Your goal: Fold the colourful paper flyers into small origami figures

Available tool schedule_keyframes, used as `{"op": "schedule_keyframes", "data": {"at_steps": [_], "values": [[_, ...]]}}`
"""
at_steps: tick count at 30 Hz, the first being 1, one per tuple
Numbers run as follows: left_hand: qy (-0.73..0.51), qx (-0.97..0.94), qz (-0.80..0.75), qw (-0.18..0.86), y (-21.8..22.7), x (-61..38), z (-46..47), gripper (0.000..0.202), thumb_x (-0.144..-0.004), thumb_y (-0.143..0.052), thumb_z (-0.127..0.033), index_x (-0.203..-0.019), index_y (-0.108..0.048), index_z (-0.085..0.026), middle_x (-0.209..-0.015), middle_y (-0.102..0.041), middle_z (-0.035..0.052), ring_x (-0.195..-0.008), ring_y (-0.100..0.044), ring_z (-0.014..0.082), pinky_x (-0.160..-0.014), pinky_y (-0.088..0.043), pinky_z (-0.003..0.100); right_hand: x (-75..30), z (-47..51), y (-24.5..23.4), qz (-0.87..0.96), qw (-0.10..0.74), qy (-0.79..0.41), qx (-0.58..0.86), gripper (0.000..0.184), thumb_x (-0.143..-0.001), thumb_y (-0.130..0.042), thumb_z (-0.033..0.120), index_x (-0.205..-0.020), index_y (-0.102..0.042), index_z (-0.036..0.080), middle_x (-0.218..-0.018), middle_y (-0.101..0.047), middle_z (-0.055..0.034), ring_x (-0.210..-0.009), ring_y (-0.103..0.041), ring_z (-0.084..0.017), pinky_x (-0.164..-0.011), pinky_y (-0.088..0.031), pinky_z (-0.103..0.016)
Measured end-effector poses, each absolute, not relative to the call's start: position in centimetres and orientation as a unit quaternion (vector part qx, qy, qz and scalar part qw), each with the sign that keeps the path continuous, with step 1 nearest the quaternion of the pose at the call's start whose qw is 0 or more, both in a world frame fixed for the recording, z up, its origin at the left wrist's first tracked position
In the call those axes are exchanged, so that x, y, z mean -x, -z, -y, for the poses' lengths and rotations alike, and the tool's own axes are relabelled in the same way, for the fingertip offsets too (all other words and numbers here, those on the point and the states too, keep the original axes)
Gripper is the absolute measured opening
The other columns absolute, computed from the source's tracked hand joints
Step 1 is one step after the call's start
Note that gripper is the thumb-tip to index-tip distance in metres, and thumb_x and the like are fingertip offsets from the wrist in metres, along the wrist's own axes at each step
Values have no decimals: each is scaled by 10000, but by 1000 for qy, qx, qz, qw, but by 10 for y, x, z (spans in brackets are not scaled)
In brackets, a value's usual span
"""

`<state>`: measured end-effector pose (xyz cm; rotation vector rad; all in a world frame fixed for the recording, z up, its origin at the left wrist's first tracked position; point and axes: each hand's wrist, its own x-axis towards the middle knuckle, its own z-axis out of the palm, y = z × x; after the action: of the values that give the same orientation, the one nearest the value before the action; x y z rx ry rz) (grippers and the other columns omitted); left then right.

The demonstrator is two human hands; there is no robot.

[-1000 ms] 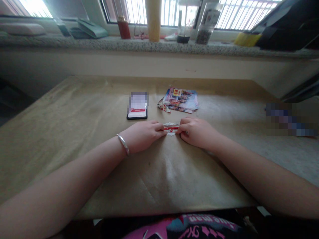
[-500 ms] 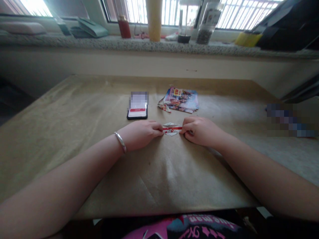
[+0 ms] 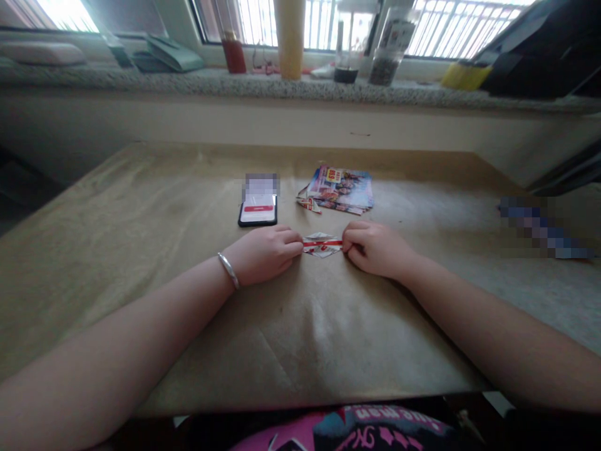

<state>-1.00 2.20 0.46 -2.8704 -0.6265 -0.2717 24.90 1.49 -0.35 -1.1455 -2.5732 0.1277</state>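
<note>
A small piece of folded paper [image 3: 322, 246], white with a red stripe and printed marks, lies flat on the table between my hands. Small pointed flaps stick out along its far and near edges. My left hand [image 3: 277, 250], with a silver bangle on the wrist, pinches its left end. At the right end, my right hand [image 3: 370, 246] is closed on the paper with curled fingers. Both ends of the paper are hidden by my fingertips.
Beyond my left hand lies a phone [image 3: 258, 212] with a lit screen. A stack of printed leaflets [image 3: 350, 188] sits farther back, a folded paper piece [image 3: 308, 203] at its left corner. Bottles and jars stand on the stone windowsill [image 3: 188, 78]. A blurred item [image 3: 544, 228] is at the right.
My left hand has shifted slightly left along the paper, and more of the paper's left part shows. My right hand stays nearly in place.
</note>
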Motion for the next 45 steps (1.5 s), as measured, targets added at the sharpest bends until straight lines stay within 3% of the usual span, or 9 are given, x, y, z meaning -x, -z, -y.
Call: {"op": "schedule_keyframes", "data": {"at_steps": [4,10,15,24,31,35,39,42,45], "values": [[77,968,217,103,-4,7,-21,207,-846,-461,-119,-958,-635,-123,-962,-648,92,-855,-582,191,-782,-500,296,-244,-16,6,876,202,-59,434,160,-765,-493,139,-812,-645,157,-796,-613,-50,-702,-562,-154,-645,-413,-254],[92,941,300,125,1,-10,-12,370,-881,-452,-184,-1234,-523,-99,-954,-638,101,-855,-579,200,-771,-494,319,-234,-16,12,863,196,-66,461,283,-841,-531,321,-1054,-671,199,-959,-610,-68,-809,-579,-171,-713,-442,-275],[66,921,359,137,0,-15,-11,308,-920,-440,-299,-1074,-618,-100,-928,-619,118,-861,-565,221,-776,-484,342,-231,-16,14,863,194,-50,464,301,-826,-562,347,-1052,-676,183,-998,-585,-86,-840,-572,-186,-749,-454,-299],[91,925,357,97,2,-12,-14,313,-928,-440,-325,-1075,-622,-117,-972,-620,116,-889,-552,231,-806,-478,357,-231,-22,17,887,230,-67,395,229,-797,-605,323,-960,-628,164,-1045,-625,-103,-1006,-543,-238,-910,-413,-380],[153,915,372,38,4,-10,-15,403,-872,-518,-306,-1222,-532,-106,-1011,-656,112,-906,-589,232,-817,-494,360,-229,-19,19,850,274,-161,419,193,-766,-615,232,-939,-546,182,-900,-627,-57,-841,-583,-186,-752,-461,-306],[206,893,398,-40,4,-9,-16,463,-837,-568,-279,-1272,-489,-142,-986,-661,76,-847,-614,182,-767,-508,302,-228,-18,20,821,312,-234,417,344,-766,-608,203,-1089,-490,195,-907,-621,-32,-762,-594,-149,-698,-471,-278],[232,883,398,-92,7,-8,-19,402,-817,-580,-230,-1212,-532,-178,-960,-665,45,-773,-618,142,-689,-496,249,-228,-17,21,818,320,-247,409,451,-764,-598,178,-1193,-462,197,-900,-614,-29,-760,-595,-148,-708,-483,-288],[240,875,404,-115,8,-8,-20,333,-812,-569,-197,-1144,-559,-188,-863,-673,11,-706,-611,126,-632,-476,224,-228,-16,19,814,325,-251,410,523,-753,-631,212,-1246,-459,190,-1018,-606,-64,-809,-601,-154,-737,-495,-300],[258,864,416,-118,8,-9,-20,261,-818,-558,-188,-1078,-573,-174,-794,-665,-4,-663,-598,115,-603,-459,209,-226,-15,15,802,325,-263,427,454,-797,-607,274,-1228,-501,180,-1034,-616,-78,-830,-605,-159,-723,-497,-296]]}}
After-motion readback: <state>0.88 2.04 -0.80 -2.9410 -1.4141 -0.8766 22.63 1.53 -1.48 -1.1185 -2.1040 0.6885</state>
